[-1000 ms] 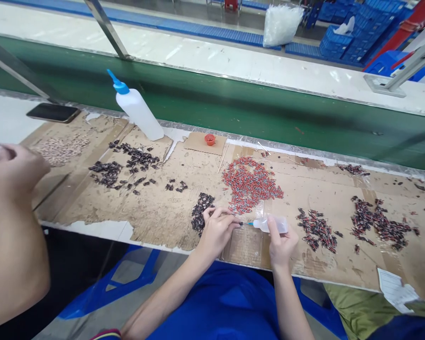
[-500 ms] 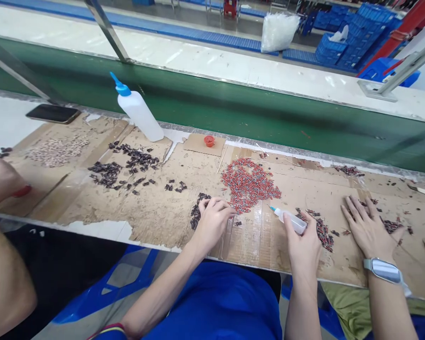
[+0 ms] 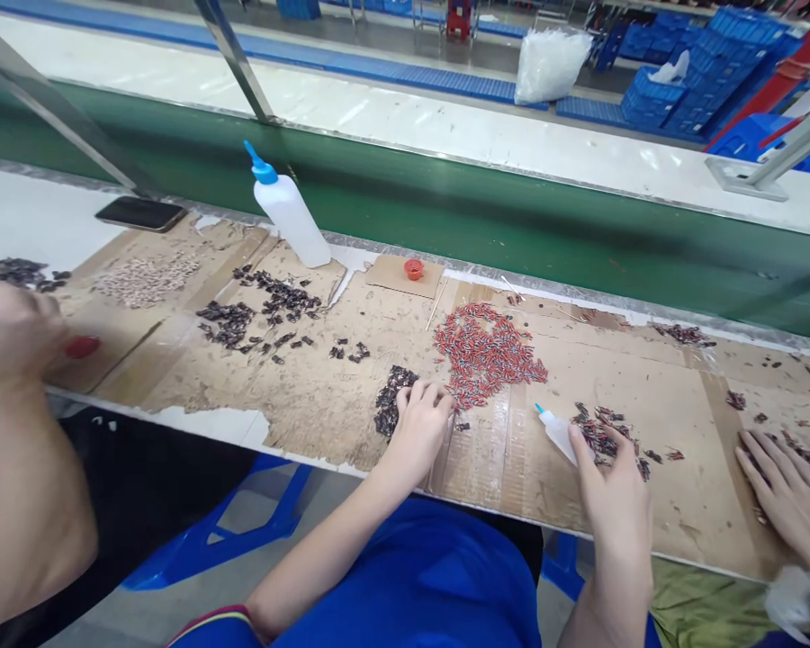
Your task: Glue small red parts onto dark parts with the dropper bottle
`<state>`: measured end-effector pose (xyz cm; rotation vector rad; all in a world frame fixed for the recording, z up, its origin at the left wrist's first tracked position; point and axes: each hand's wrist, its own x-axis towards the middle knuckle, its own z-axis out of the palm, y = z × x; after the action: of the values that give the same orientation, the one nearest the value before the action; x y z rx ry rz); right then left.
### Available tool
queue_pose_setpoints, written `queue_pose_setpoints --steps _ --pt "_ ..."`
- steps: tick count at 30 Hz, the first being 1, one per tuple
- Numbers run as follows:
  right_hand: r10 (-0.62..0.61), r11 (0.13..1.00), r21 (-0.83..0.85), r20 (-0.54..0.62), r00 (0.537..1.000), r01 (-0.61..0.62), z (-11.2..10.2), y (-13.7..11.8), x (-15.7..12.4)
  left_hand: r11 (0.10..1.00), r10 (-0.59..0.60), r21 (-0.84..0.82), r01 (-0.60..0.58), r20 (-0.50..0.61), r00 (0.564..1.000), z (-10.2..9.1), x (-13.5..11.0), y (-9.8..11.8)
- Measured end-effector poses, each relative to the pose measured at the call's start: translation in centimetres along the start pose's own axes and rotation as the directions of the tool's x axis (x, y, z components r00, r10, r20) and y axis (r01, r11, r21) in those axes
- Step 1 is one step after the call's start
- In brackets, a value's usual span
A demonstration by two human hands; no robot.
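My left hand (image 3: 422,418) rests beside a heap of small dark pieces (image 3: 390,407), its fingers curled down and drawn together; whatever they pinch is hidden. Just beyond its fingertips spreads a large pile of small red metal-ended pieces (image 3: 490,351). One dark piece lies alone near those fingertips. In my right hand (image 3: 611,481) is a small white squeeze bottle (image 3: 557,435) with a teal tip pointing up and left; its rear end is hidden by the thumb. Behind these fingers lies a pile of mixed dark and red pieces (image 3: 604,423).
A large white bottle (image 3: 293,220) with a blue nozzle stands near the back edge. A red cap (image 3: 414,268) sits on a cardboard scrap. Dark pieces (image 3: 280,297), pale pieces (image 3: 148,277) and a phone (image 3: 140,213) lie leftward. Other people's hands (image 3: 13,333) work on both sides.
The view has shifted, so the table appears farther right. My right hand has moved right with the small bottle, over the mixed pile. The neighbour's hand at right has moved away rightward.
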<state>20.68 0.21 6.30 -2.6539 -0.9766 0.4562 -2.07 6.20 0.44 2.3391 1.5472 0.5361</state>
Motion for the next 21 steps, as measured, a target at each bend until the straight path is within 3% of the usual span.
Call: queue_pose_setpoints --steps 2,4,6,8,11,13,16,21 --pt "-0.032 0.995 0.094 -0.096 0.995 0.041 0.3 0.2 -0.3 0.999 0.018 0.027 -0.018 0.024 1.0 0.0 0.1 0.1" --pt "-0.155 0.941 0.276 -0.161 0.975 0.195 1.3 -0.1 -0.9 0.999 0.026 0.034 -0.027 0.033 0.999 -0.2 0.2 0.2" --pt "-0.346 0.806 0.465 -0.133 0.929 0.366 2.8 -1.0 -1.5 1.0 0.026 0.0 -0.026 0.011 1.0 -0.3 0.2 0.4" --pt "-0.526 0.663 0.584 -0.079 0.847 0.467 4.5 -2.1 -2.2 0.997 0.027 -0.07 -0.029 -0.033 0.999 -0.3 0.1 0.6" --pt "-0.663 0.522 0.701 -0.026 0.749 0.486 6.5 -3.8 -2.7 0.984 0.044 -0.17 -0.057 -0.078 0.996 -0.1 -0.2 0.9" --pt "-0.699 0.475 0.743 -0.007 0.715 0.471 7.4 -4.4 -2.8 0.976 0.064 -0.202 -0.081 -0.092 0.994 0.2 -0.4 1.1" --pt "-0.696 0.47 0.768 0.02 0.717 0.435 8.2 -4.5 -2.5 0.971 0.074 -0.221 -0.094 -0.098 0.992 0.5 -0.5 1.0" --pt "-0.568 0.535 0.76 0.0 0.823 0.369 8.9 -3.4 -2.1 0.976 0.074 -0.196 -0.091 -0.093 0.993 -0.1 -0.9 0.1"
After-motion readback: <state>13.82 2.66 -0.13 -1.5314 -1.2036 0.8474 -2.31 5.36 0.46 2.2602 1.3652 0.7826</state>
